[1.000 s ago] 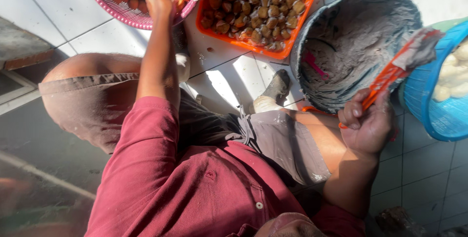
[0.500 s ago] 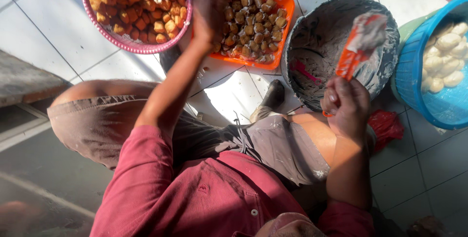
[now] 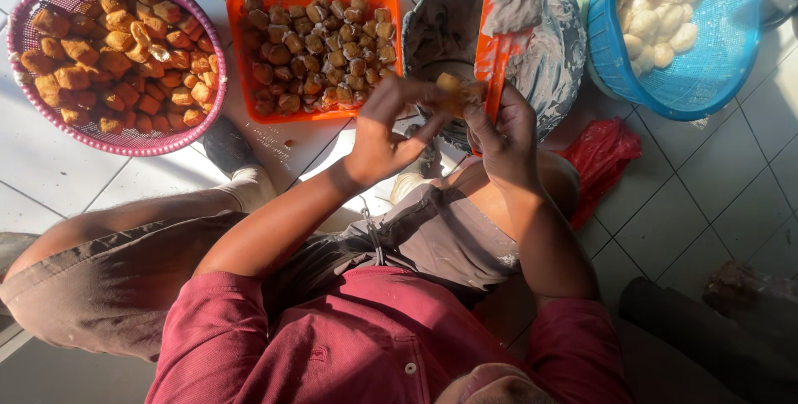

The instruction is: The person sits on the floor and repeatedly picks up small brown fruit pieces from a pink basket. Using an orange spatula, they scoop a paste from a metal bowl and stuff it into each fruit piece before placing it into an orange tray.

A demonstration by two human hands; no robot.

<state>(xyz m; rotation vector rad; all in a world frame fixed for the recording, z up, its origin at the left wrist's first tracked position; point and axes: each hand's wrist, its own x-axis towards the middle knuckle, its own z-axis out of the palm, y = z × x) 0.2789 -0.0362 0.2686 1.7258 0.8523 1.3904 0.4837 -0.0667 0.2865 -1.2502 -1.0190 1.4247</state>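
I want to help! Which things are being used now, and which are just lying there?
In use: left hand, right hand, small golden fried piece, orange plastic spatula, grey paste bowl.

Lying about: pink round basket, blue basket, red plastic bag.

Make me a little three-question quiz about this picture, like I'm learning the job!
1. True or false: the right hand holds an orange spatula.
2. Which container holds pale round balls: the pink basket, the orange tray or the blue basket?
3. What does the left hand pinch?

Key:
1. True.
2. The blue basket.
3. A small golden-brown fried piece, held over the grey paste bowl.
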